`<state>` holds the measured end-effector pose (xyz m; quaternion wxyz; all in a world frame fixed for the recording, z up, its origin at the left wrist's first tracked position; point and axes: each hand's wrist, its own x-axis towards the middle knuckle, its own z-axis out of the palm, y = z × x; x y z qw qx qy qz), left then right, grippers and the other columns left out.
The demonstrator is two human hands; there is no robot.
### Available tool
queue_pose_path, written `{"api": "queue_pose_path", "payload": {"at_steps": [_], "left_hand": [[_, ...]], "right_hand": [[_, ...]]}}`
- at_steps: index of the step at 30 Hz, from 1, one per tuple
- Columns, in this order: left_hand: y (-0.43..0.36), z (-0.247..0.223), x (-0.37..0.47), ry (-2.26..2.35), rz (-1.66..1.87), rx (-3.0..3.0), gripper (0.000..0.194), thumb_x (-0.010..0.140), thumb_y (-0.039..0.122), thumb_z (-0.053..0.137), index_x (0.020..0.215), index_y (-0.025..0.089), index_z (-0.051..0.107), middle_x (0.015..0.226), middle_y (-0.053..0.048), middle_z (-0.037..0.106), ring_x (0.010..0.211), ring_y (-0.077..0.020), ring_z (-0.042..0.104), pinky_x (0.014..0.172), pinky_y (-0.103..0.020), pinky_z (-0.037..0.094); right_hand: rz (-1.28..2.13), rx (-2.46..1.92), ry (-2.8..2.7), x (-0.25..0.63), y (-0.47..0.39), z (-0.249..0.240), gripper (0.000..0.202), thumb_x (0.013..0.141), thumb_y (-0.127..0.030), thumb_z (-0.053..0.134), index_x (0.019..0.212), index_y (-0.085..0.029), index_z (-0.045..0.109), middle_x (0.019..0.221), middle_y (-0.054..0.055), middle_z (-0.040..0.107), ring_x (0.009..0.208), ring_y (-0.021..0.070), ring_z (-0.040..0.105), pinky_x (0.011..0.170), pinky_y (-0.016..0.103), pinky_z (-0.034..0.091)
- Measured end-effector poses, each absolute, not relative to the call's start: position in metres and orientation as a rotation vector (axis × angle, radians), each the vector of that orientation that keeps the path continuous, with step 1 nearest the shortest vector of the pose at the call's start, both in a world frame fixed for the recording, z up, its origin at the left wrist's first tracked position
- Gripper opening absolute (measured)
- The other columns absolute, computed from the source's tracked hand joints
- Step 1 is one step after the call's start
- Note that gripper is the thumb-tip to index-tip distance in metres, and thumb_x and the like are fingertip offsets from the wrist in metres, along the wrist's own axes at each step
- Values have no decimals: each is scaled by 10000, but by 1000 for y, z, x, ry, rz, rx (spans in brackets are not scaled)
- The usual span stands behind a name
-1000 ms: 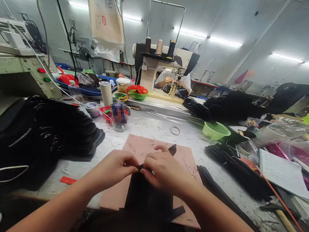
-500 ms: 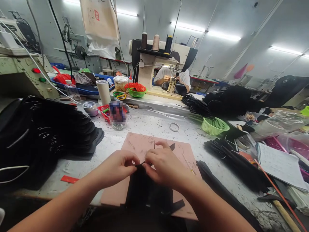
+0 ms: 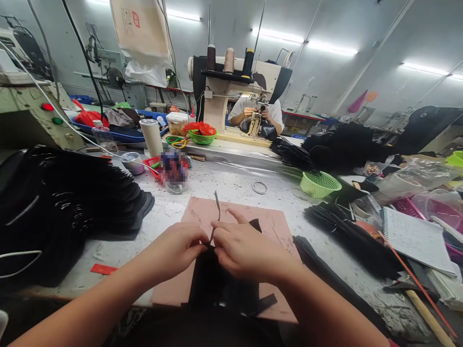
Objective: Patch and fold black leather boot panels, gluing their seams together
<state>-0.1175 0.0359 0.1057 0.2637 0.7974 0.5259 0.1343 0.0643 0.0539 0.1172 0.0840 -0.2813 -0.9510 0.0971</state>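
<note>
A black piece of material (image 3: 224, 289), leather-like, lies on a pink board (image 3: 273, 219) in front of me. My left hand (image 3: 184, 248) pinches its far edge between thumb and fingers. Close beside it, my right hand (image 3: 246, 248) is closed at the same edge, one finger lifted; its fingertips are partly hidden. A narrow dark strip (image 3: 217, 205) runs up from between my hands and sticks out past the knuckles. Which fingers hold the strip I cannot tell. Beyond my right hand a dark pointed scrap (image 3: 256, 224) shows on the board.
Stacked black pieces (image 3: 108, 193) fill the left side. Bundled black strips (image 3: 347, 236), a green basket (image 3: 320, 185), a notebook (image 3: 415, 236) and a wooden-handled tool (image 3: 427, 315) lie right. Behind stands a sewing machine (image 3: 217, 106); a person works beyond it.
The narrow strip now rises clearly past my fingers, where before little of it showed. My hands stay at the black piece's edge. The view has shifted slightly.
</note>
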Motion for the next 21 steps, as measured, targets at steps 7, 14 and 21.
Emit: {"api": "queue_pose_path", "payload": {"at_steps": [7,14,21], "left_hand": [[44,108,-122,1298,326,2003,177,724,182,469,769,182,640,681,13,627,663,-131,557,607,-211,384],[47,116,-118,1247,243,2102,254,710,160,433,846,193,645,713,12,624,656,-128,529,600,-212,372],[49,117,-113,1285,280,2073,144,699,219,476,639,174,599,606,16,580,610,-133,515,565,-222,357]], "right_hand": [[273,-918,-2785,63,60,118,120,807,-164,441,730,-164,532,703,0,612,682,129,557,1016,370,190],[227,-977,-2796,57,59,116,106,785,-165,468,740,-146,562,741,38,636,704,147,555,900,352,261],[228,-1008,-2819,66,61,124,118,771,-209,513,705,-148,590,706,27,649,651,138,552,822,330,286]]}}
